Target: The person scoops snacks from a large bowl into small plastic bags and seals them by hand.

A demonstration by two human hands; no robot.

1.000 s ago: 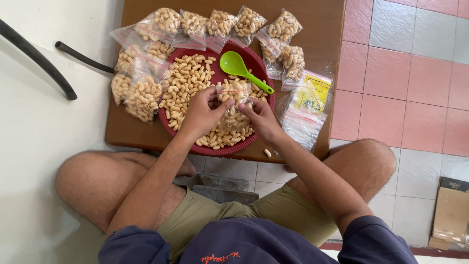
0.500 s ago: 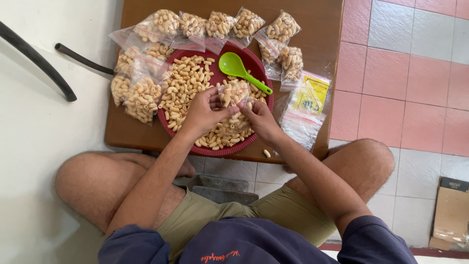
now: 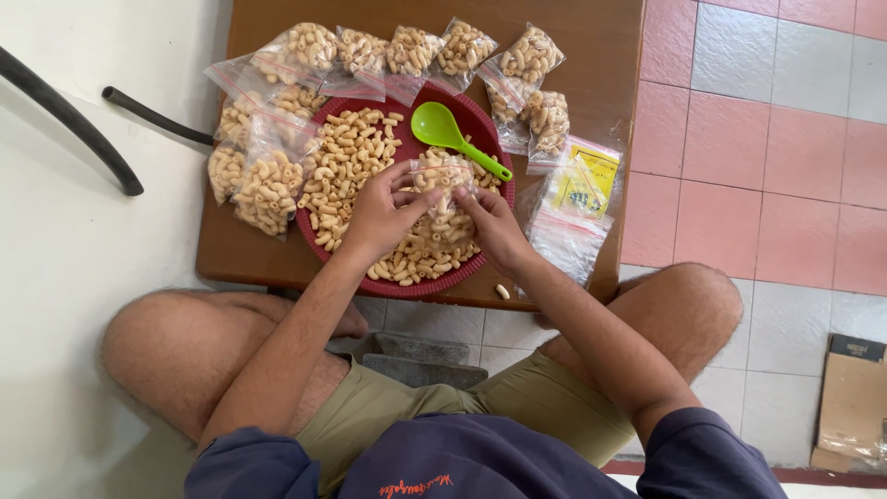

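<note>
centrally, hands (image 3: 439, 217) over tray (image 3: 494, 125) (crowded)

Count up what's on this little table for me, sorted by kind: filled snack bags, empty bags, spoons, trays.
Filled snack bags: about 10, counting the one pinched between the left hand and the right hand; the overlapping ones make this approximate.
Stack of empty bags: 1
Green spoon: 1
Red tray: 1
Total: about 13

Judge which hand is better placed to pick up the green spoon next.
Right, probably. The right hand pinches the small bag just below the green spoon handle; the left hand sits farther away.
</note>
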